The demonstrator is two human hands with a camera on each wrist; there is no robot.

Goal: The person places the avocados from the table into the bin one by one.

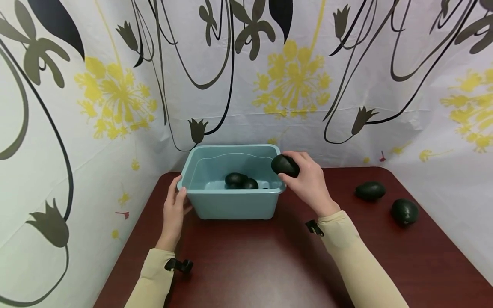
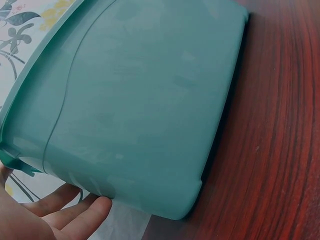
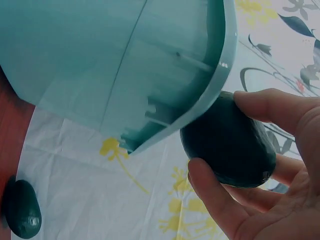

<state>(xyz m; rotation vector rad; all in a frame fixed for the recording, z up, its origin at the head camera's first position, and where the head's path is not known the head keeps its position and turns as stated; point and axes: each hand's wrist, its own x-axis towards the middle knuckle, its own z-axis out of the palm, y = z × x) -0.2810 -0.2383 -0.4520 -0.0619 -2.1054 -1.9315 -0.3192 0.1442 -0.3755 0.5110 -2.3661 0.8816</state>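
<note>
A light blue plastic bin (image 1: 233, 205) stands on the table, with several dark green avocados (image 1: 236, 179) inside, partly hidden by its front wall. My left hand (image 1: 175, 214) grips the bin's left end near the front corner; in the left wrist view its fingers (image 2: 85, 220) lie against the wall below the rim. My right hand (image 1: 310, 182) holds another avocado (image 1: 285, 165) between thumb and fingers at the bin's right rim. In the right wrist view this held avocado (image 3: 227, 145) overlaps the rim's edge.
Two more avocados lie on the table's right side, one farther back (image 1: 370, 191) and one nearer (image 1: 404, 212). The dark red wooden table (image 1: 239, 261) meets a patterned cloth (image 1: 246, 98) behind and at both sides. Black straps sit on both sleeves.
</note>
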